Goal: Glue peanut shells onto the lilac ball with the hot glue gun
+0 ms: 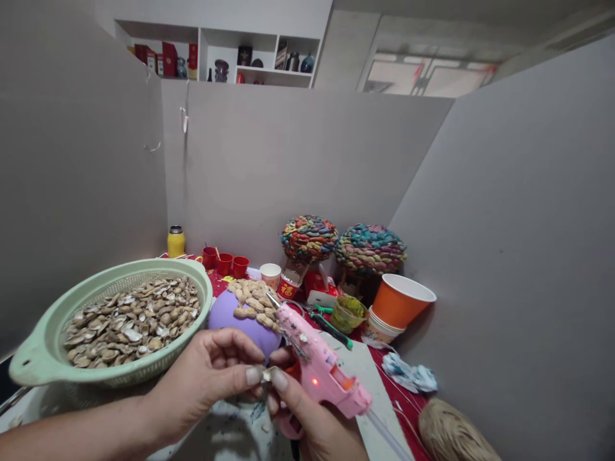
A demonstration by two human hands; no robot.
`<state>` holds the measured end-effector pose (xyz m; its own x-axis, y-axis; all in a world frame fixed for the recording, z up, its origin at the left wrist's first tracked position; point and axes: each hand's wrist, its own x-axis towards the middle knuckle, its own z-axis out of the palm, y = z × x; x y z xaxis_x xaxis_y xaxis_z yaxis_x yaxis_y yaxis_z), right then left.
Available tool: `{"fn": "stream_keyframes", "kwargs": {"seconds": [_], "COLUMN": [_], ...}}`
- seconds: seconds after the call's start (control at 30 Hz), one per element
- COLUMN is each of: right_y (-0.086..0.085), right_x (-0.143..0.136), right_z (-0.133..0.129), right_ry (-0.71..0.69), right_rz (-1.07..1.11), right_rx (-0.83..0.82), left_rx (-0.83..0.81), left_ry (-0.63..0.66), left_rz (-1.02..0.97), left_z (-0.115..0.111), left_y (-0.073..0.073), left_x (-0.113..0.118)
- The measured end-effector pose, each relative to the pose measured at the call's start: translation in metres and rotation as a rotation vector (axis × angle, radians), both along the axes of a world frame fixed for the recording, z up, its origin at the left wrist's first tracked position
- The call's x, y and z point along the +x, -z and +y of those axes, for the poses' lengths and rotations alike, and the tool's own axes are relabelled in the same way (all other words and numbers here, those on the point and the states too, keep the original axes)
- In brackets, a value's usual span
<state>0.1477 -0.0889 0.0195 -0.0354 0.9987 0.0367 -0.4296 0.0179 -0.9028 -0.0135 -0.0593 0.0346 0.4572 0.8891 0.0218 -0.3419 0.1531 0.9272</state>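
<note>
My left hand (206,374) is closed, with thumb and fingers pinching a small pale shell piece (267,374). My right hand (312,413) grips a pink hot glue gun (319,355), its metal nozzle pointing up and left and an orange-red light glowing on its side. The right thumb tip also touches the shell piece. Just beyond both hands sits a purple balloon (223,318), partly covered by peanut shells (254,301) on its top and right side. Left of my hands, a light green colander (33,358) holds many loose shell halves (139,323).
Behind the balloon stand red cups (225,264), a paper cup (270,274) and a yellow bottle (176,243). Two colourful domed pieces (310,238) rest at the back. Rightward are green-handled pliers (334,330), orange paper buckets (398,301), a crumpled cloth (409,373) and brown twine (451,429). Grey partitions surround the table.
</note>
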Motion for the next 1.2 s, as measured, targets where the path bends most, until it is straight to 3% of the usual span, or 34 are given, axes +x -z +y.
{"fn": "stream_keyframes", "kwargs": {"seconds": [0.2,0.43,0.9,1.07,1.2], "right_y": [0.003,0.011,0.009,0.011,-0.003], "right_x": [0.001,0.003,0.003,0.008,0.019], "right_z": [0.000,0.003,0.003,0.006,0.018], "right_ry": [-0.014,-0.022,0.011,0.031,0.154], "right_rz": [-0.064,-0.079,-0.186,-0.144,-0.128], "right_rx": [0.011,0.024,-0.009,-0.003,0.028], "left_rx": [0.041,0.046,0.004,0.061,0.291], "left_ry": [-0.071,0.007,0.035,-0.121,-0.330], "left_rz": [0.000,-0.096,-0.020,0.072,0.256], "left_z": [-0.003,-0.005,-0.001,0.004,0.016], "left_y": [0.001,0.003,0.007,-0.006,-0.029], "left_x": [0.001,0.010,0.007,-0.003,-0.017]}}
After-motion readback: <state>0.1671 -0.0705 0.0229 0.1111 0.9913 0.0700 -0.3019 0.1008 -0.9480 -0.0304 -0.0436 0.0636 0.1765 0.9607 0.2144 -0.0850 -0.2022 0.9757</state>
